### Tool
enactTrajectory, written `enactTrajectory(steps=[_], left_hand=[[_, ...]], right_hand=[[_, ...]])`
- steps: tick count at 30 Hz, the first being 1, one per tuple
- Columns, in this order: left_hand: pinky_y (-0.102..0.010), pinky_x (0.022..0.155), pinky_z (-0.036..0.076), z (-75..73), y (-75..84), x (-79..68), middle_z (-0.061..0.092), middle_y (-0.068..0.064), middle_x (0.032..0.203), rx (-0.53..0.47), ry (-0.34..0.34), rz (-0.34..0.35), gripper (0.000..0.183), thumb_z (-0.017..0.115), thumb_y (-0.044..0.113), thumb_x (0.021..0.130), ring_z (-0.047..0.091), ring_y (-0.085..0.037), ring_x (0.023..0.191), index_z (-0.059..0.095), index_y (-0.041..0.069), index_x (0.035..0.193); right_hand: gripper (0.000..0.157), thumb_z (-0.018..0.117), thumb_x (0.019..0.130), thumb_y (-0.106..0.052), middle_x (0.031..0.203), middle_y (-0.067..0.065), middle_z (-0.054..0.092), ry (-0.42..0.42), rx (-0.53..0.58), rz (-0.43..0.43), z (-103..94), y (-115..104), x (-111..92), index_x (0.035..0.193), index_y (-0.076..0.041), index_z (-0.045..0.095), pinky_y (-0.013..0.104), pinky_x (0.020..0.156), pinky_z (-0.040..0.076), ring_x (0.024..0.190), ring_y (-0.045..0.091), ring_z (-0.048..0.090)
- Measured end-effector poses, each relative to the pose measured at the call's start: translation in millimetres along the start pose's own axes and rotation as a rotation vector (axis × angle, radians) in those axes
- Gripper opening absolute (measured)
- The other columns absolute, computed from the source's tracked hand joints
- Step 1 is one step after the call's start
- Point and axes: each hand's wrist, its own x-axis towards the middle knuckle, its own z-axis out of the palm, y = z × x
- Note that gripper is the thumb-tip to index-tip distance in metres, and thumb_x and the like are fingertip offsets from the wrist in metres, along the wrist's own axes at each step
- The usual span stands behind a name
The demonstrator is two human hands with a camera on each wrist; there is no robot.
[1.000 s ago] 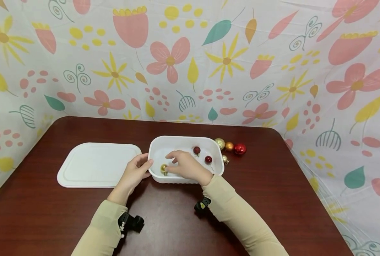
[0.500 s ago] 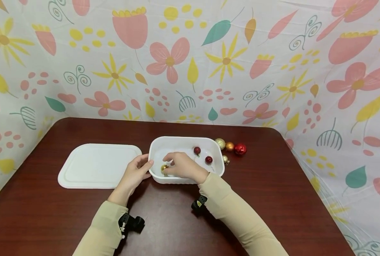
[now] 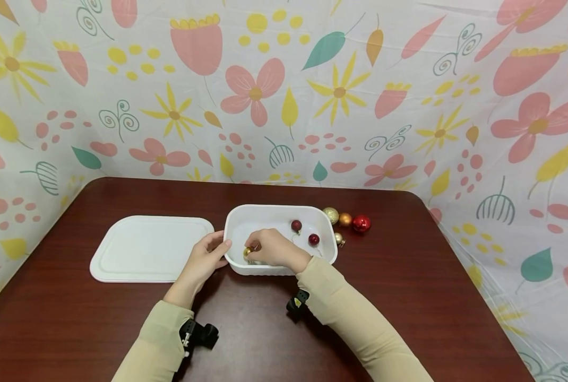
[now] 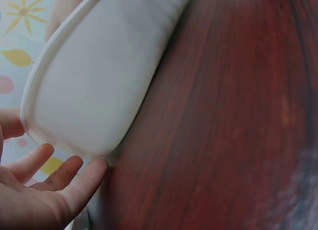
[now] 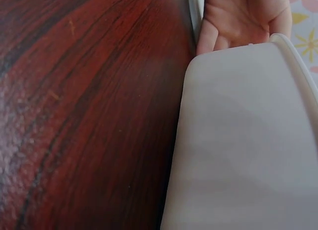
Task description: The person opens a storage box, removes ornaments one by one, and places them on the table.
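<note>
A white rectangular plastic container (image 3: 280, 269) stands at the middle of the table. My left hand (image 3: 205, 257) rests on its left end, thumb at the rim and fingers spread against the outer wall. In the left wrist view the fingertips (image 4: 94, 171) touch that end wall. Inside the container, my right hand (image 3: 275, 248) pinches a small gold Christmas bauble (image 3: 247, 251) near the left side, partly covered by the fingers. Two dark red baubles, one upper (image 3: 295, 226) and one lower (image 3: 314, 240), lie inside toward the right.
A white lid (image 3: 150, 246) lies flat left of the container. Right of it on the table are a glittery gold bauble (image 3: 330, 215), an orange-gold bauble (image 3: 345, 219), a shiny red bauble (image 3: 361, 223) and a small pale gold bauble (image 3: 338, 239). A floral cloth (image 3: 284, 95) hangs behind the table.
My right hand's thumb and fingers have come together around the gold bauble inside the container. The left hand keeps its place at the left end.
</note>
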Motion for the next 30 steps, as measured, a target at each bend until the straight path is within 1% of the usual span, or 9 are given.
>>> enactTrajectory(steps=[5,10,16,19,26,30], left_hand=[[-0.037,0.09,0.053,-0.3,0.1,-0.4,0.044,-0.021,0.139,-0.002,-0.006,-0.005,0.049,0.051,0.023,0.098,0.05,-0.03,0.12,0.038,0.002,0.141],[-0.037,0.09,0.053,-0.4,1.3,-0.5,0.045,-0.021,0.138,-0.002,0.0,-0.002,0.048,0.051,0.022,0.098,0.049,-0.03,0.121,0.039,0.003,0.141],[-0.038,0.091,0.052,-0.1,2.7,-1.1,0.045,-0.021,0.138,-0.005,-0.001,-0.002,0.048,0.051,0.021,0.098,0.049,-0.03,0.122,0.038,0.002,0.141],[-0.038,0.091,0.052,0.1,3.0,-1.3,0.045,-0.021,0.138,-0.007,-0.001,-0.002,0.048,0.051,0.021,0.098,0.049,-0.03,0.122,0.039,0.003,0.141],[-0.037,0.091,0.052,0.2,3.3,-2.1,0.045,-0.021,0.137,-0.003,-0.003,-0.004,0.048,0.051,0.022,0.098,0.052,-0.025,0.117,0.039,0.003,0.141],[-0.038,0.091,0.052,0.4,3.0,-2.5,0.045,-0.021,0.137,0.001,-0.003,-0.002,0.049,0.051,0.023,0.098,0.053,-0.023,0.115,0.038,0.003,0.141]], right_hand=[[0.017,0.071,0.082,-0.017,0.087,0.002,0.07,0.012,-0.007,0.012,-2.8,2.2,-3.2,0.097,-0.008,0.069,0.024,0.078,0.05,0.083,0.013,0.062],[0.019,0.071,0.082,-0.016,0.089,0.003,0.07,0.051,-0.004,0.016,-5.4,7.8,-7.7,0.099,-0.007,0.069,0.027,0.08,0.051,0.085,0.014,0.063],[0.015,0.07,0.082,-0.016,0.086,-0.001,0.069,0.085,0.02,0.03,-7.2,14.8,-14.3,0.096,-0.01,0.069,0.023,0.076,0.05,0.081,0.008,0.061],[0.014,0.07,0.083,-0.017,0.086,-0.002,0.069,0.102,0.05,0.036,-9.4,16.1,-18.0,0.096,-0.011,0.069,0.023,0.076,0.05,0.081,0.008,0.061],[0.015,0.07,0.083,-0.018,0.088,-0.001,0.069,0.151,0.066,0.055,-14.9,19.1,-25.9,0.096,-0.011,0.069,0.026,0.078,0.05,0.084,0.01,0.063],[0.017,0.07,0.082,-0.016,0.09,0.0,0.069,0.186,0.08,0.058,-16.1,21.6,-29.8,0.097,-0.009,0.068,0.026,0.079,0.052,0.084,0.011,0.064]])
